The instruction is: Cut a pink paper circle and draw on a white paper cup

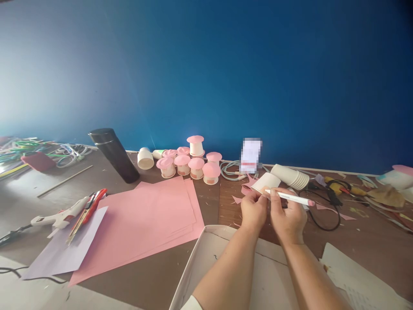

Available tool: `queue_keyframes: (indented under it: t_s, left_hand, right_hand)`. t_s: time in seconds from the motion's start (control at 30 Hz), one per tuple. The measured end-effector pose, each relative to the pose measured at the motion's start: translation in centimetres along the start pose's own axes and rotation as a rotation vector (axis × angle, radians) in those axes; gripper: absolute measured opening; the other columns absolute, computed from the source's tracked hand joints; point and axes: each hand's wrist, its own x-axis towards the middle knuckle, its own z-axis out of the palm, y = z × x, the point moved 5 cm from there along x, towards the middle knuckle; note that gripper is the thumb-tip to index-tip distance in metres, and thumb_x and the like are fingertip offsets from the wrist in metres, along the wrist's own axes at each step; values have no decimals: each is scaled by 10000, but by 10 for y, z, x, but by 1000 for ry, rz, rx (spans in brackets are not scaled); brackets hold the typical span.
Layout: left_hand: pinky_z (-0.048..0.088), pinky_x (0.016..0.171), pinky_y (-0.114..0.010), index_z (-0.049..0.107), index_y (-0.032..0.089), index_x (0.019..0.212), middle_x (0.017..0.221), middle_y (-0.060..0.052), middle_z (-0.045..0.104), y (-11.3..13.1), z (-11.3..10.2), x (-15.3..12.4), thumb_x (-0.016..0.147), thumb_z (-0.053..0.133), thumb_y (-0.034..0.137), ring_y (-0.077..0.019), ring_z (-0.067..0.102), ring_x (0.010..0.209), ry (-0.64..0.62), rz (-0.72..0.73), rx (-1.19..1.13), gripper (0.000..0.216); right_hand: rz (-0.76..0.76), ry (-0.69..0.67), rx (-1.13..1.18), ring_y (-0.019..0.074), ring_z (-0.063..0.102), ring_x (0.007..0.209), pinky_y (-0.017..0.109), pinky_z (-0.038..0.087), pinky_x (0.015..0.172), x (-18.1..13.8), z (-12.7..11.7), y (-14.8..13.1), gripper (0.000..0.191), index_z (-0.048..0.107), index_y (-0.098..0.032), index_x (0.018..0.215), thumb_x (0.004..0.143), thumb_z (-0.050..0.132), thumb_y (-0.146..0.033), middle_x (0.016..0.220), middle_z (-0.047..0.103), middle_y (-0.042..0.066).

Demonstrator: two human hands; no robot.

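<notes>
Left hand [254, 211] fingers grasp paper cup [266, 181]; right hand [288, 215] fingers grasp white pen [292, 198]; card [251, 156] writing blurred.

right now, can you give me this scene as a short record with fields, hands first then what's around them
left hand: grips a white paper cup, tilted, above the table
right hand: holds a white pen with a pink end, tip at the cup
right of hands: stack of cups lying on its side
left: pink paper sheets; glue gun
back: black flask; pink-topped cups in a cluster
front: white box under the forearms
</notes>
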Motion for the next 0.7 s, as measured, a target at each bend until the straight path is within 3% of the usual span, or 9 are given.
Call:
queue_keyframes:
  t_s: [0.7]
  left_hand:
    - [372,595,-255,574,185,656,614,3,550,10,0,-5,782,615,430,-128,452,603,-18,36,108,278]
  right_hand:
    - [39,28,-8,229,656,819,325,470,751,2,-1,3,335,678,-157,876,925,514,-445,852,714,118]
